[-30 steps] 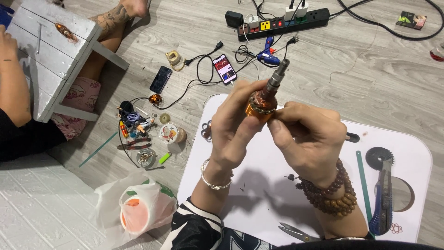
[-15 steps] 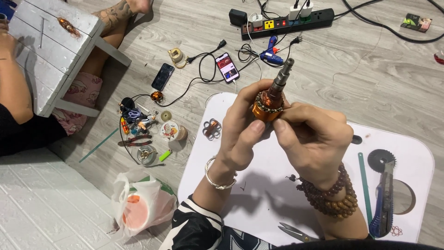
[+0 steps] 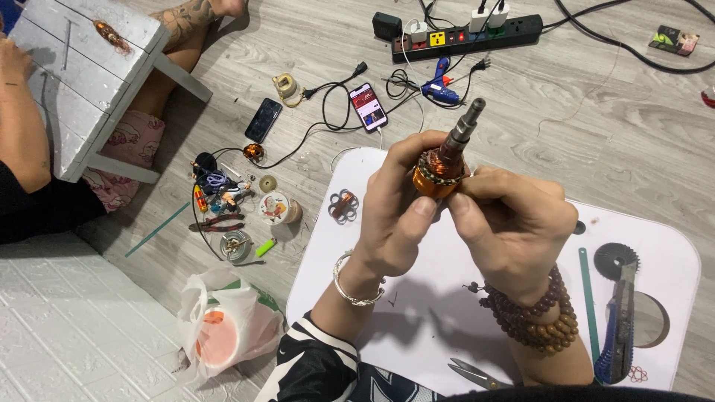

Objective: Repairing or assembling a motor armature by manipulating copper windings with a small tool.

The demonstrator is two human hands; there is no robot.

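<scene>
A grey wood-look floor (image 3: 596, 126) carries a low white table (image 3: 670, 246) with rounded corners, over which the person works seated. Both hands are raised above the table and meet around a motor armature (image 3: 441, 173): an orange-brown copper-wound core with a grey steel shaft sticking up and away from the person. The left hand (image 3: 391, 216) wraps the core from the side, its fingers curled round the back and the thumb pressed on the front. The right hand (image 3: 514, 223) closes in from the other side, thumb and forefinger pinched together at the lower edge of the winding, touching the left thumb.

The copper already covers the core all round and looks tidy, so the winding seems largely in place; the pinch at the lower edge suggests that finishing or tucking of wire is in hand. A loose strand cannot be made out.

On the table lie a blue utility knife (image 3: 617, 327), a toothed disc (image 3: 615, 259), scissors (image 3: 477, 374) and a small copper coil piece (image 3: 343, 205). On the floor are a power strip (image 3: 469, 36), a blue glue gun (image 3: 439, 88), two phones and a scatter of small tools. Another person sits at the left beside a white wooden stool (image 3: 74, 82).
</scene>
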